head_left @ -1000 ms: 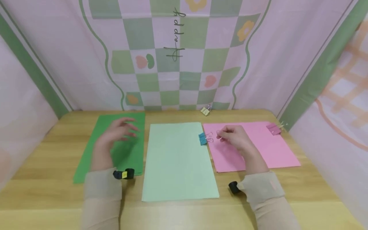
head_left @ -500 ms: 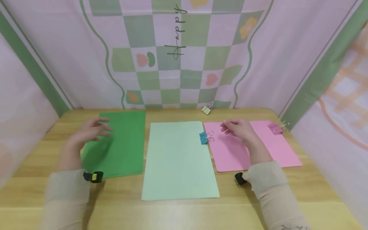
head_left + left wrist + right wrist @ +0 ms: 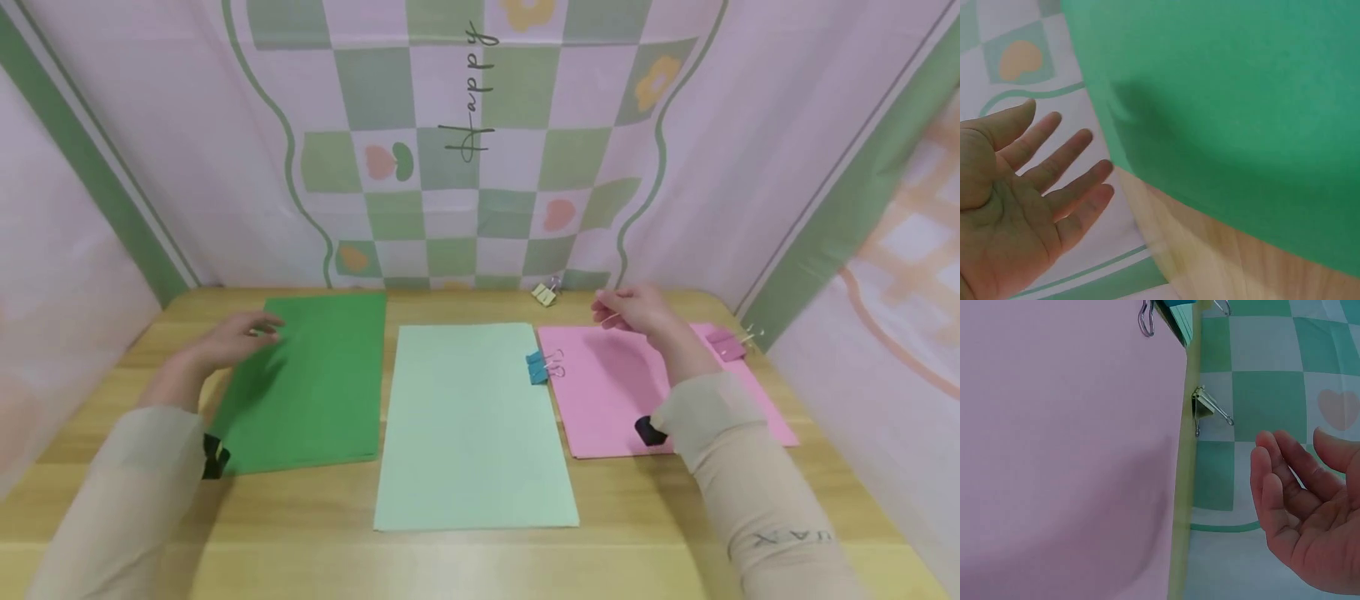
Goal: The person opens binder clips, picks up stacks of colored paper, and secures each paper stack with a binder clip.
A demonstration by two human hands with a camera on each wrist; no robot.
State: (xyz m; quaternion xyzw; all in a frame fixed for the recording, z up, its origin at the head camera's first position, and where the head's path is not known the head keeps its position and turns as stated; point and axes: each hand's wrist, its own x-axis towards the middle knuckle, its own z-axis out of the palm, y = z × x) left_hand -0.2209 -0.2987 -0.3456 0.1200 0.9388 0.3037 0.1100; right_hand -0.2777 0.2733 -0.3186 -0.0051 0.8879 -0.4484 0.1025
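My left hand point(image 3: 238, 340) hovers over the left edge of a dark green stack of paper point(image 3: 322, 383). Its fingers are spread and relaxed, and the left wrist view shows a bare palm. My right hand point(image 3: 633, 312) is above the far edge of a pink stack of paper point(image 3: 600, 417). Those fingers bend loosely around nothing in the right wrist view. Between the hands lies a pale green stack of paper point(image 3: 472, 433), with a blue binder clip point(image 3: 536, 367) on its right edge. A pink binder clip point(image 3: 726, 344) sits at the pink stack's far right corner.
A pale yellow binder clip point(image 3: 543, 293) lies at the back of the wooden table point(image 3: 450, 562), left of my right hand. Behind the table hangs a checkered cloth point(image 3: 442, 150). Cloth walls also close off both sides.
My left hand has moved left from over the middle of the dark green stack to its edge. My right hand has moved away and slightly right, off the blue clip's side. The papers stay put.
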